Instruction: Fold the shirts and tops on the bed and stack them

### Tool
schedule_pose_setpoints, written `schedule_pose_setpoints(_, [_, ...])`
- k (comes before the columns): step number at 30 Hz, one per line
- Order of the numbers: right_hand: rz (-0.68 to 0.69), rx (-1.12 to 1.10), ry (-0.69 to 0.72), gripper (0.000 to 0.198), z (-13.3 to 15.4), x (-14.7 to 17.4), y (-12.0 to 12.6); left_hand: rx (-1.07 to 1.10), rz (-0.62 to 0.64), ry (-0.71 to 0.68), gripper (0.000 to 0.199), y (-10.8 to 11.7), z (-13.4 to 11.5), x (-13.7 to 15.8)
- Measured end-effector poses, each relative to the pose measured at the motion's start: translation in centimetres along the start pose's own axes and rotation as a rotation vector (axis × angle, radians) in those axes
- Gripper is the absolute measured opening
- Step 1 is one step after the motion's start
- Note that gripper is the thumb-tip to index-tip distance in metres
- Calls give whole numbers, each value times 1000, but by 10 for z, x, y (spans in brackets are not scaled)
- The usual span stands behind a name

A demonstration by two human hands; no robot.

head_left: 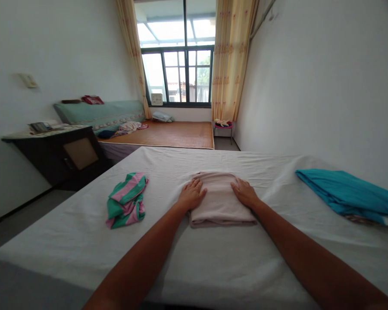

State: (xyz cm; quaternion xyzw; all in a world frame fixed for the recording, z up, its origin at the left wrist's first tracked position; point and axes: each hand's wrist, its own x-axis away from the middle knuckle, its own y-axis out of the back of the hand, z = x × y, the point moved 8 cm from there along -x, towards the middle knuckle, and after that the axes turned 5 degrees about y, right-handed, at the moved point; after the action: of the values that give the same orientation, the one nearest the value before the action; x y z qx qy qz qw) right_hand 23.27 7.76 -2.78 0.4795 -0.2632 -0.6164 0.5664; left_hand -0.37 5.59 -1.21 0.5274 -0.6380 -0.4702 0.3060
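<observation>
On folded pale-pink cloth: left hand and right hand rest flat, grasping nothing.
Front layers: uneven pushing may crease them.

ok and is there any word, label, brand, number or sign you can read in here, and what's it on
No text can be read anywhere in this view.
Square clock by the window: face marks too small to read.
Red item atop the headboard: too small to tell if it bears lettering.
Folded pale pink cloth under the hands: no writing visible.
</observation>
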Motion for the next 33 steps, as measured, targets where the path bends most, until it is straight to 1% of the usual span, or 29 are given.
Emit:
schedule_pose_setpoints(3, [-61,-208,-28,54,6,11,11,0,-10,3,55,1,2,1])
schedule_pose_setpoints(5, [-87,-461,-91,59,9,21,19,4,-15,0,54,3,1,3])
schedule_pose_setpoints(6, [-68,-604,-133,60,11,26,20,6,-18,-2,53,4,1,4])
schedule_pose_setpoints(7, [-25,-751,-177,59,15,32,19,7,-20,-3,53,4,1,5])
schedule_pose_setpoints(9, [112,-1017,-250,53,26,44,13,6,-26,-7,52,4,1,6])
schedule_pose_setpoints(11, [252,-1202,-293,47,41,56,5,4,-36,-15,51,3,2,5])
schedule_pose_setpoints(13, [323,-1297,-314,43,52,63,-1,9,-55,-31,51,2,4,4])
schedule_pose_setpoints(14, [331,-1318,-316,41,56,65,-3,20,-65,-41,51,2,6,2])
schedule_pose_setpoints(17, [252,-1305,-305,39,56,61,4,88,-118,-61,48,7,10,-1])
schedule_pose_setpoints(19, [173,-1291,-296,40,45,55,22,136,-150,-55,48,12,14,-1])
schedule_pose_setpoints(21, [111,-1289,-280,42,25,49,49,149,-162,-36,47,16,17,-2])
schedule_pose_setpoints(24, [35,-1271,-253,42,-16,45,94,102,-153,-45,44,15,15,-2])
schedule_pose_setpoints(26, [-26,-1257,-264,39,-46,50,115,46,-148,-70,43,13,13,-4])
schedule_pose_setpoints(28, [-70,-1248,-318,36,-73,58,122,-12,-146,-89,42,9,11,-6])
schedule_pose_setpoints(30, [-86,-1238,-385,34,-91,65,119,-60,-147,-99,42,7,11,-8])
schedule_pose_setpoints(32, [-80,-1235,-408,32,-99,65,115,-96,-146,-112,44,6,11,-11])
schedule_pose_setpoints(33, [-81,-1234,-392,32,-101,61,116,-110,-144,-118,45,5,12,-11])
